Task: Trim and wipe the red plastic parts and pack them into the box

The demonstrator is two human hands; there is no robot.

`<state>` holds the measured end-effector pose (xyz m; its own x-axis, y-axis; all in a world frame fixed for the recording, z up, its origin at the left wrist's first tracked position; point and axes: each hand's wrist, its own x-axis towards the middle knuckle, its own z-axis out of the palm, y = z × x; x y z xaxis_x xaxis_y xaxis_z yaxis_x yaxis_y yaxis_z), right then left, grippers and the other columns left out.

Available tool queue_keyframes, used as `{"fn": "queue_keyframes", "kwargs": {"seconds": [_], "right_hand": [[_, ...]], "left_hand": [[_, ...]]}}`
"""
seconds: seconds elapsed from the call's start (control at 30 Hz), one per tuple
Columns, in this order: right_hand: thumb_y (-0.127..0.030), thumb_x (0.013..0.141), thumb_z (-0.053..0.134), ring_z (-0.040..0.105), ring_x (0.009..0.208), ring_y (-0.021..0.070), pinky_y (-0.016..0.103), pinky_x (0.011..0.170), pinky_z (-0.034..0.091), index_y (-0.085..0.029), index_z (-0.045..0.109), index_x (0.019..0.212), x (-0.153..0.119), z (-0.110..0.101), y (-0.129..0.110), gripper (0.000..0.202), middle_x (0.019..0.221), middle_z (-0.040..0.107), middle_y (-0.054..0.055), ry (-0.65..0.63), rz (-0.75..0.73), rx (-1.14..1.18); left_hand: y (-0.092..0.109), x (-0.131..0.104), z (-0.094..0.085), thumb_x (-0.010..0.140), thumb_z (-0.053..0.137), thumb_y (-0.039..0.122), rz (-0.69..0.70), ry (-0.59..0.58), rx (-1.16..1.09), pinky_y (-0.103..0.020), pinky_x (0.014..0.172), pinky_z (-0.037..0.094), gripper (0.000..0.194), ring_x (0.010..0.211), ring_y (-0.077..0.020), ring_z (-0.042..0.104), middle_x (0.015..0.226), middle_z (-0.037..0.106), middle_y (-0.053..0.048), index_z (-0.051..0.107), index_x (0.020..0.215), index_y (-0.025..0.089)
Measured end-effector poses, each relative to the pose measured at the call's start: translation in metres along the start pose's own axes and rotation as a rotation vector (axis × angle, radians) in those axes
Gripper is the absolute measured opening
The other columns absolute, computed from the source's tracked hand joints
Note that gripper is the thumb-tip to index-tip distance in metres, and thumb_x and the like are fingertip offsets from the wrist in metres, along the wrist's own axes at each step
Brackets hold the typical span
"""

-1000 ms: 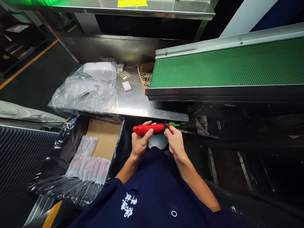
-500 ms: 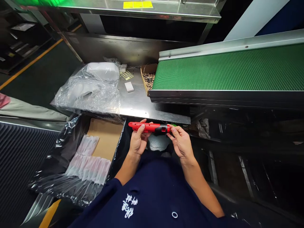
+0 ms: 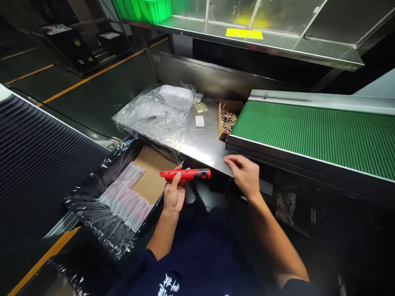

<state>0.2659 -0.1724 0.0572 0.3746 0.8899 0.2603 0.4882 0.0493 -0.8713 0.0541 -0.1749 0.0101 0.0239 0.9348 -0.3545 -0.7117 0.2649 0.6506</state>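
Note:
My left hand [image 3: 175,193] grips a slim red tool with a black section near its right end [image 3: 182,175], thumb on top and fingers beneath. It is held level in front of my body, its right end free. My right hand [image 3: 245,170] is apart from the tool, over the front edge of the steel bench near the conveyor's corner. Its fingers are curled in with the thumb close to them; whether anything small is between them is hidden. Nearest beyond it is a cardboard box [image 3: 221,125] holding many small black parts.
A green ribbed conveyor [image 3: 308,135] runs off to the right. On the steel bench [image 3: 200,144] lie clear plastic bags [image 3: 154,119], a white block [image 3: 200,121] and a sticker sheet [image 3: 200,107]. Lower left, a black-lined box [image 3: 154,162] holds wrapped pieces [image 3: 129,197].
My right hand has let go of the tool's right end and moved forward over the bench edge. My left hand still holds the tool. The view has turned left.

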Motion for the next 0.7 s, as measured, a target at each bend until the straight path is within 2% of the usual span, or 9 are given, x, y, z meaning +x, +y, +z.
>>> {"fn": "queue_keyframes", "kwargs": {"seconds": [0.07, 0.1, 0.17, 0.2, 0.3, 0.37, 0.5, 0.57, 0.7], "right_hand": [[-0.031, 0.081, 0.062, 0.066, 0.079, 0.0202, 0.032, 0.077, 0.05, -0.018, 0.074, 0.083, 0.06, 0.003, -0.003, 0.018, 0.087, 0.073, 0.007, 0.052, -0.058, -0.114], [-0.025, 0.079, 0.062, 0.066, 0.079, 0.0208, 0.034, 0.08, 0.05, -0.016, 0.074, 0.093, 0.086, 0.005, -0.003, 0.02, 0.09, 0.073, 0.008, 0.086, -0.012, -0.176], [-0.018, 0.074, 0.065, 0.066, 0.079, 0.0217, 0.038, 0.084, 0.049, -0.015, 0.069, 0.115, 0.116, 0.008, 0.0, 0.041, 0.089, 0.073, 0.008, 0.079, 0.073, -0.237], [-0.018, 0.074, 0.065, 0.065, 0.078, 0.0216, 0.038, 0.084, 0.048, -0.015, 0.067, 0.117, 0.117, 0.011, 0.002, 0.044, 0.087, 0.073, 0.007, 0.066, 0.073, -0.223], [-0.034, 0.082, 0.061, 0.064, 0.072, 0.0199, 0.035, 0.076, 0.049, -0.017, 0.074, 0.092, 0.075, 0.017, 0.008, 0.023, 0.08, 0.071, 0.006, -0.054, 0.003, -0.074], [-0.045, 0.082, 0.062, 0.063, 0.071, 0.0195, 0.033, 0.071, 0.049, -0.018, 0.073, 0.084, 0.028, 0.021, 0.01, 0.029, 0.08, 0.071, 0.007, -0.195, 0.063, 0.04], [-0.049, 0.069, 0.077, 0.063, 0.103, 0.0229, 0.034, 0.081, 0.053, -0.025, 0.06, 0.125, -0.037, 0.02, 0.01, 0.063, 0.122, 0.065, 0.009, -0.351, 0.244, 0.415], [-0.047, 0.068, 0.08, 0.062, 0.106, 0.0218, 0.034, 0.088, 0.052, -0.026, 0.057, 0.127, -0.047, 0.016, 0.01, 0.066, 0.121, 0.065, 0.007, -0.331, 0.27, 0.563], [-0.043, 0.067, 0.082, 0.064, 0.085, 0.016, 0.027, 0.082, 0.051, -0.024, 0.065, 0.11, -0.048, -0.003, 0.016, 0.049, 0.092, 0.069, 0.001, -0.16, 0.281, 0.645]], "left_hand": [[0.003, -0.001, -0.006, 0.059, 0.091, 0.037, 0.053, 0.022, 0.0, -0.038, 0.096, 0.051, 0.049, 0.096, -0.0248, 0.068, 0.091, 0.072, -0.01, 0.07, 0.097, 0.016], [0.004, -0.002, -0.008, 0.06, 0.091, 0.037, 0.075, 0.03, 0.001, -0.039, 0.098, 0.051, 0.049, 0.097, -0.0249, 0.067, 0.091, 0.072, -0.01, 0.069, 0.098, 0.016], [0.006, -0.004, -0.009, 0.061, 0.09, 0.039, 0.11, 0.044, 0.005, -0.038, 0.1, 0.049, 0.049, 0.099, -0.0242, 0.067, 0.092, 0.072, -0.01, 0.069, 0.099, 0.016], [0.007, -0.005, -0.008, 0.062, 0.09, 0.04, 0.123, 0.051, 0.007, -0.037, 0.1, 0.049, 0.048, 0.1, -0.0237, 0.067, 0.093, 0.072, -0.01, 0.069, 0.099, 0.017], [0.007, -0.006, -0.002, 0.061, 0.09, 0.041, 0.162, 0.08, -0.003, -0.036, 0.098, 0.05, 0.049, 0.1, -0.0235, 0.067, 0.095, 0.072, -0.01, 0.068, 0.099, 0.018], [0.005, -0.006, 0.005, 0.06, 0.091, 0.042, 0.178, 0.08, -0.024, -0.037, 0.097, 0.05, 0.051, 0.101, -0.0246, 0.067, 0.095, 0.072, -0.009, 0.068, 0.099, 0.019], [-0.01, -0.007, 0.024, 0.061, 0.09, 0.041, 0.094, 0.007, -0.06, -0.038, 0.096, 0.051, 0.051, 0.104, -0.026, 0.065, 0.097, 0.072, -0.008, 0.068, 0.103, 0.02], [-0.02, -0.011, 0.033, 0.063, 0.089, 0.041, 0.01, -0.037, -0.06, -0.037, 0.095, 0.051, 0.049, 0.104, -0.0258, 0.065, 0.098, 0.071, -0.008, 0.069, 0.102, 0.02], [-0.034, -0.019, 0.043, 0.066, 0.087, 0.041, -0.101, -0.181, 0.004, -0.038, 0.097, 0.051, 0.049, 0.106, -0.0257, 0.064, 0.104, 0.07, -0.009, 0.069, 0.106, 0.02]]}}
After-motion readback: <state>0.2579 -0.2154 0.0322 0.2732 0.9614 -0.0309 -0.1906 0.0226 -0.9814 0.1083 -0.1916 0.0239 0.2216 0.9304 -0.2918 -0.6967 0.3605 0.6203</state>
